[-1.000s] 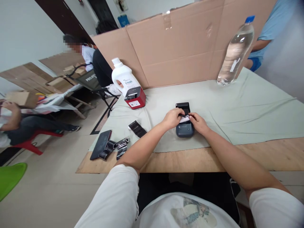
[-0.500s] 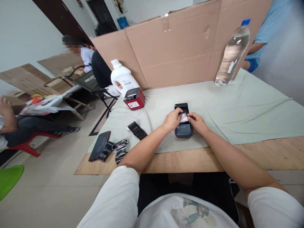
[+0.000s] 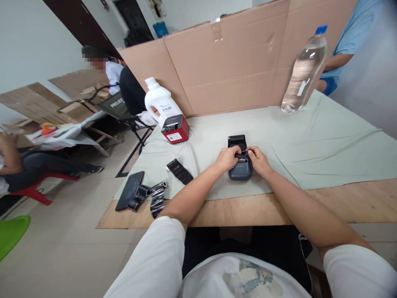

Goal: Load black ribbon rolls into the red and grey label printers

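A small dark blue label printer (image 3: 240, 171) lies on the cloth in front of me, its black lid (image 3: 237, 141) flipped up at the far side. My left hand (image 3: 228, 158) reaches over its left edge, fingers bent down into the compartment beside a dark bar (image 3: 240, 156). Those fingertips are partly hidden, so what they hold cannot be made out. My right hand (image 3: 259, 160) is closed against the printer's right side, thumb and fingers at the rim near the hinge. A bit of pale material shows inside the compartment between my hands.
Left lie a black strip (image 3: 180, 171), a dark tablet-like slab (image 3: 130, 191) and crumpled black film with a roll (image 3: 157, 198). Behind stand a red-and-black box-shaped device (image 3: 175, 130), a white jug (image 3: 163, 101), a water bottle (image 3: 304, 74) and a cardboard screen (image 3: 229, 70). People sit beyond.
The pale piece that both hands held above the compartment is now mostly out of sight, down inside it. My left fingers have moved lower into the opening; my right hand has shifted to the printer's side.
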`<state>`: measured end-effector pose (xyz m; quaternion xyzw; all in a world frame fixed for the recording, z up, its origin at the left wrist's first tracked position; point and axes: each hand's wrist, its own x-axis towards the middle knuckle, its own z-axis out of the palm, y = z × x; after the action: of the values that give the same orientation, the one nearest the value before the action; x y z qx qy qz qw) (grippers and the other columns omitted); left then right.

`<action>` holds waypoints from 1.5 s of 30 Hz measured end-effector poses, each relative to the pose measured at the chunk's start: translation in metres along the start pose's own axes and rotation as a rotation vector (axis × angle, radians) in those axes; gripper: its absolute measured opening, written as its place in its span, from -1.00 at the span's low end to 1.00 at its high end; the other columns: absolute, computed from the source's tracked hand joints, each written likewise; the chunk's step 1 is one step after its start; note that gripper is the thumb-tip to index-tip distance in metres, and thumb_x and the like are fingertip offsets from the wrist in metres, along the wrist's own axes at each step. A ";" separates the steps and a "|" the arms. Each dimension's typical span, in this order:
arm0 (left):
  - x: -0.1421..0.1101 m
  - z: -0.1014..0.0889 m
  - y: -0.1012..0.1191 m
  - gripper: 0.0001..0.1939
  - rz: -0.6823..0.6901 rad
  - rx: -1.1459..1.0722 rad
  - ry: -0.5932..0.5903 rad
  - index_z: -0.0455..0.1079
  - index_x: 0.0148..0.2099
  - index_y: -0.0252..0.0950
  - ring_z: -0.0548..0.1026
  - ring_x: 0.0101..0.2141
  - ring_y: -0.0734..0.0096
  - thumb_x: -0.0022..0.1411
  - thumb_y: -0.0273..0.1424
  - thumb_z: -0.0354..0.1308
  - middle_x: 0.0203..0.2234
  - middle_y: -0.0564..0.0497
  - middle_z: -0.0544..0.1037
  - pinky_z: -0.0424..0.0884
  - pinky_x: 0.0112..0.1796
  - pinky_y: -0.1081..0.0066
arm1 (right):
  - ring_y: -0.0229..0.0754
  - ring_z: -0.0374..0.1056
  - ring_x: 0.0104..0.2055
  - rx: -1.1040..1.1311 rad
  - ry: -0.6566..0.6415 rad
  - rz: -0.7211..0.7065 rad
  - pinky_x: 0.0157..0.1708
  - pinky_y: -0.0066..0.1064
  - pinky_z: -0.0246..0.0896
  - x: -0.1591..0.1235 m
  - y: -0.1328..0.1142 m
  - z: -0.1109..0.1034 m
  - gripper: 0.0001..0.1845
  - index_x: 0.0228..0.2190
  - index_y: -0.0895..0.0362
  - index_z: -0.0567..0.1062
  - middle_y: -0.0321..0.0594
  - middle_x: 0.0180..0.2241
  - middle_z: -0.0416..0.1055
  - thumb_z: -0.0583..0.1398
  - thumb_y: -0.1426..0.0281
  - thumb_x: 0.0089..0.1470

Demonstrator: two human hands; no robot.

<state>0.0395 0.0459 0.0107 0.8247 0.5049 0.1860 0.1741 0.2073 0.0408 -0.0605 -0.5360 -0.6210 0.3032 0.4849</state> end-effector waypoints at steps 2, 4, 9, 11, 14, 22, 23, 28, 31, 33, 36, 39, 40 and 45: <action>0.000 0.000 0.002 -0.80 0.012 0.025 -0.003 0.48 -0.23 -0.24 0.52 -0.29 0.29 0.10 -0.59 0.16 -0.33 -0.02 0.59 0.39 -0.18 0.33 | -0.05 0.43 -0.09 -0.007 -0.008 0.010 0.02 -0.08 0.29 0.001 0.001 -0.001 -0.53 -0.13 0.10 0.44 -0.09 -0.13 0.51 0.01 0.04 0.14; -0.004 0.000 0.004 -0.88 0.069 0.023 0.009 0.51 -0.25 -0.27 0.52 -0.25 0.28 0.16 -0.50 0.18 -0.30 -0.05 0.60 0.38 -0.15 0.32 | -0.04 0.43 -0.09 -0.002 -0.010 0.004 0.02 -0.09 0.29 0.002 0.001 -0.002 -0.53 -0.15 0.09 0.44 -0.09 -0.14 0.52 0.02 0.02 0.14; -0.034 0.008 0.006 -0.81 0.205 0.138 0.152 0.55 -0.19 -0.27 0.47 -0.17 0.22 0.28 -0.33 0.13 -0.24 -0.10 0.55 0.35 -0.11 0.22 | -0.06 0.43 -0.15 0.078 0.005 0.008 -0.03 -0.10 0.32 0.004 0.007 -0.001 -0.47 -0.17 0.09 0.44 -0.12 -0.19 0.52 0.03 -0.07 0.11; -0.046 0.014 0.004 -0.78 0.243 0.207 0.206 0.53 -0.11 -0.26 0.44 -0.16 0.20 0.29 -0.35 0.11 -0.24 -0.10 0.54 0.33 -0.13 0.20 | -0.07 0.43 -0.14 0.111 0.015 0.019 -0.01 -0.09 0.31 0.004 0.010 0.000 -0.43 -0.16 0.09 0.43 -0.12 -0.17 0.51 0.04 -0.11 0.09; -0.058 0.020 0.000 -0.77 0.325 0.273 0.292 0.50 -0.07 -0.27 0.43 -0.15 0.21 0.32 -0.38 0.06 -0.22 -0.11 0.54 0.31 -0.12 0.19 | -0.03 0.41 -0.06 0.146 0.011 0.028 0.07 -0.06 0.27 0.004 0.010 0.001 -0.35 -0.10 0.09 0.42 -0.08 -0.10 0.49 0.06 -0.17 0.04; -0.062 0.020 -0.003 -0.78 0.488 0.337 0.409 0.49 -0.23 -0.29 0.41 -0.17 0.24 0.34 -0.34 0.03 -0.29 -0.08 0.55 0.26 -0.13 0.23 | -0.01 0.17 0.27 0.308 -0.129 0.125 0.24 -0.04 0.10 -0.002 -0.004 -0.005 -0.16 0.22 0.01 0.22 -0.11 0.25 0.21 0.01 -0.23 0.07; -0.063 0.020 -0.003 -0.77 0.490 0.342 0.399 0.49 -0.24 -0.29 0.41 -0.20 0.24 0.34 -0.33 0.03 -0.31 -0.08 0.55 0.25 -0.15 0.23 | -0.01 0.19 0.25 0.324 -0.132 0.140 0.20 -0.04 0.15 -0.002 -0.005 -0.006 -0.15 0.23 0.01 0.20 -0.10 0.25 0.21 -0.02 -0.22 0.08; -0.065 0.017 -0.003 -0.74 0.507 0.335 0.350 0.50 -0.28 -0.28 0.40 -0.24 0.24 0.33 -0.27 0.05 -0.37 -0.07 0.54 0.20 -0.22 0.23 | -0.05 0.32 0.10 0.303 -0.135 0.092 0.05 -0.07 0.30 -0.002 -0.009 -0.011 -0.29 0.16 -0.03 0.31 -0.13 0.10 0.38 -0.13 -0.15 0.19; -0.065 0.015 -0.003 -0.70 0.504 0.279 0.340 0.50 -0.31 -0.28 0.41 -0.27 0.26 0.32 -0.21 0.07 -0.38 -0.08 0.54 0.20 -0.27 0.25 | -0.02 0.32 0.09 0.144 -0.138 -0.027 0.04 -0.08 0.30 -0.001 -0.011 -0.011 -0.37 -0.04 0.03 0.48 -0.09 0.03 0.41 -0.03 -0.13 0.16; -0.064 0.016 -0.005 -0.71 0.470 0.190 0.354 0.50 -0.32 -0.28 0.41 -0.29 0.28 0.32 -0.23 0.07 -0.38 -0.07 0.55 0.24 -0.26 0.25 | 0.02 0.33 0.07 0.019 -0.116 -0.070 0.04 -0.05 0.30 -0.001 -0.009 -0.009 -0.40 -0.08 0.08 0.50 -0.03 0.02 0.41 0.06 -0.10 0.11; -0.059 0.019 -0.013 -0.75 0.357 -0.025 0.405 0.49 -0.30 -0.27 0.43 -0.28 0.32 0.33 -0.29 0.04 -0.38 -0.06 0.53 0.32 -0.19 0.27 | 0.09 0.35 0.05 -0.144 -0.099 -0.050 0.10 0.07 0.22 0.001 -0.004 -0.007 -0.43 -0.04 0.11 0.48 0.03 -0.03 0.45 0.11 -0.03 0.09; -0.052 0.023 -0.026 -0.73 0.107 -0.223 0.483 0.45 -0.08 -0.29 0.44 -0.19 0.29 0.31 -0.26 0.04 -0.23 -0.12 0.51 0.38 -0.12 0.25 | 0.10 0.36 0.04 -0.187 -0.160 -0.042 0.14 0.10 0.16 0.000 -0.002 -0.006 -0.48 -0.03 0.11 0.47 0.02 -0.04 0.48 0.14 0.05 0.09; -0.050 0.025 -0.031 -0.65 0.005 -0.259 0.486 0.40 0.02 -0.32 0.44 -0.14 0.25 0.30 -0.23 0.04 -0.16 -0.16 0.49 0.38 -0.08 0.22 | 0.08 0.37 0.03 -0.155 -0.177 -0.031 0.14 0.09 0.17 -0.001 -0.003 -0.006 -0.48 -0.02 0.10 0.46 0.01 -0.04 0.47 0.15 0.06 0.08; -0.047 0.026 -0.040 -0.36 -0.160 -0.365 0.247 0.14 0.29 -0.40 0.31 0.13 0.02 0.33 -0.08 -0.07 0.09 -0.29 0.40 0.17 0.16 0.00 | 0.01 0.36 0.05 0.181 -0.226 0.044 0.04 -0.06 0.31 -0.007 -0.015 -0.009 -0.34 0.04 0.07 0.35 -0.04 0.06 0.38 0.27 0.04 -0.06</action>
<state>0.0014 0.0179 -0.0368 0.7078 0.5442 0.3594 0.2713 0.2096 0.0292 -0.0457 -0.4658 -0.6300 0.4270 0.4514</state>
